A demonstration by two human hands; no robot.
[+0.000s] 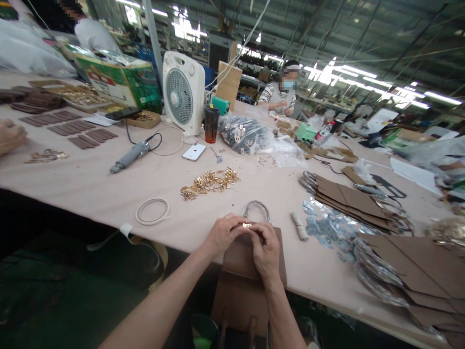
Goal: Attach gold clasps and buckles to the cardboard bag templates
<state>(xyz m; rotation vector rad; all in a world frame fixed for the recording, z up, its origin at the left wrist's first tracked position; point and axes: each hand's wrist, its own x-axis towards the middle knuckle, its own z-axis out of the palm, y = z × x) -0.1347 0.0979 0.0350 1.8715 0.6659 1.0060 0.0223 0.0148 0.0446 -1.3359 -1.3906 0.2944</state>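
Observation:
A brown paper bag (240,286) hangs over the near edge of the table, its grey cord handle (257,207) lying on the tabletop. My left hand (222,233) and my right hand (266,252) meet at the bag's top edge, both pinching a small gold metal clip (247,225) there. A loose heap of gold clips (209,182) lies on the cloth a little beyond my hands.
Stacks of flat brown bags (358,201) and silvery bits (327,228) lie right. A tape ring (152,211), white phone (193,151), electric tool (131,156), cup (211,124) and fan (183,92) stand left and ahead. A person sits across the table; another hand (10,135) rests far left.

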